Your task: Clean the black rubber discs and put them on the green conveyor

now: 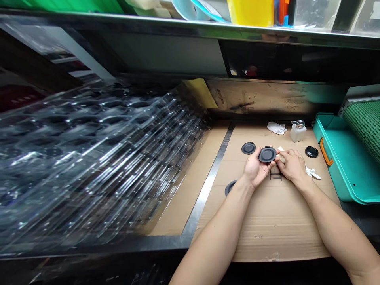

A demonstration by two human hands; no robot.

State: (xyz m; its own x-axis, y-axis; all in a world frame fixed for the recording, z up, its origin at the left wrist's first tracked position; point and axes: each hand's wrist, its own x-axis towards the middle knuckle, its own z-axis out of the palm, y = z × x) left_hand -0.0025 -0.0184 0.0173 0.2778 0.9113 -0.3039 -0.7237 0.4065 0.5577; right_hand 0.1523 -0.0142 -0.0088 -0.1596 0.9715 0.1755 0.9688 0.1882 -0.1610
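My left hand (253,171) holds a round black plastic lid (267,154) with a small tab, thumb and fingers at its rim. My right hand (292,164) is closed beside the lid's right edge, around a small pale piece (281,156) that its fingers partly hide; I cannot tell its kind. To the left on the cardboard (267,221) lies another black lid (248,148). A third black disc (229,187) is partly covered by my left forearm. Right of my hands sits a glossier black round part (311,152). White cloth-like scraps (313,172) lie by my right wrist.
Stacked clear plastic trays (113,158) fill the left side. Behind my hands are a crumpled white cloth (276,127) and a small bottle with a metal top (298,131). A teal bin (335,166) stands right, under a green belt (366,122). A metal shelf (190,25) spans overhead.
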